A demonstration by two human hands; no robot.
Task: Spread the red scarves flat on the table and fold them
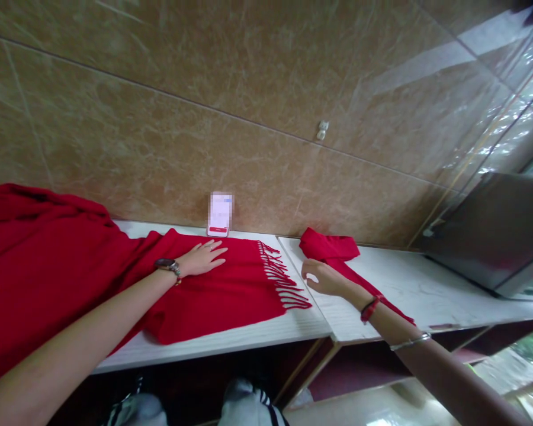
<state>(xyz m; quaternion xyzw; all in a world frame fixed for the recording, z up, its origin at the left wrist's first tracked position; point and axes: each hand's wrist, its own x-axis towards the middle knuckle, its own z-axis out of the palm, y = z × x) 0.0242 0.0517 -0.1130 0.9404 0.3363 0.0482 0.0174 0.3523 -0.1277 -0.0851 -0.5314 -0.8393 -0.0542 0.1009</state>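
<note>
A red scarf [240,278] with a twisted fringe [282,278] lies spread on the white countertop, bunching into loose folds toward the left. My left hand [203,258] rests palm down on its flat part, fingers stretched and apart. Just right of the fringe, above the counter, is my right hand [323,277]. Its fingers are curled toward the thumb in a loop, and I see nothing in them. Behind that hand and wrist runs a narrow strip of red cloth [331,245], folded over at its far end and partly hidden by my forearm.
A phone [219,214] leans upright against the brown tiled wall [257,171] behind the scarf. A small white figure-shaped hook [322,130] sits on the wall. At the far right stands a dark box-like appliance [493,236]. Open shelves [359,370] lie under the countertop [391,272].
</note>
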